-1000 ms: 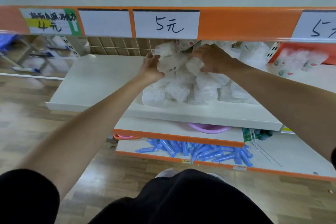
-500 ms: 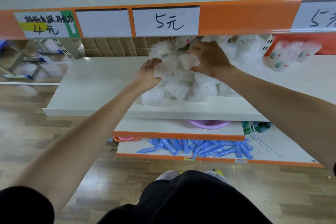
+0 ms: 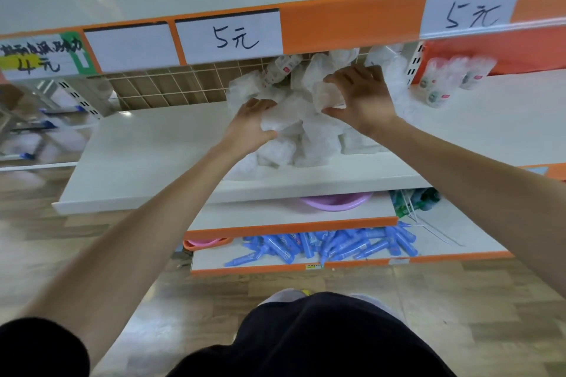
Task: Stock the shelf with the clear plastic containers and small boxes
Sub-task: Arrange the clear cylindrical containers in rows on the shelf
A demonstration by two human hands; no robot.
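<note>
A heap of clear plastic containers (image 3: 315,138) lies piled on the white middle shelf (image 3: 153,144), reaching back to the wire grid. My left hand (image 3: 248,128) grips one clear container (image 3: 280,119) at the heap's left side. My right hand (image 3: 361,98) is closed around another clear container (image 3: 329,92) near the top of the heap. Small labelled bottles (image 3: 281,69) stick out of the pile's upper part. No small boxes can be made out.
An orange price rail (image 3: 346,27) with "5元" tags overhangs the heap closely. More clear bottles (image 3: 444,79) lie on the shelf at right. Below are a purple basin (image 3: 337,202) and blue tubes (image 3: 330,246). The shelf's left half is bare white surface.
Both hands have shifted slightly down and toward me on the heap, each closing on a container. The camera tilted, so the price rail sits lower and slanted.
</note>
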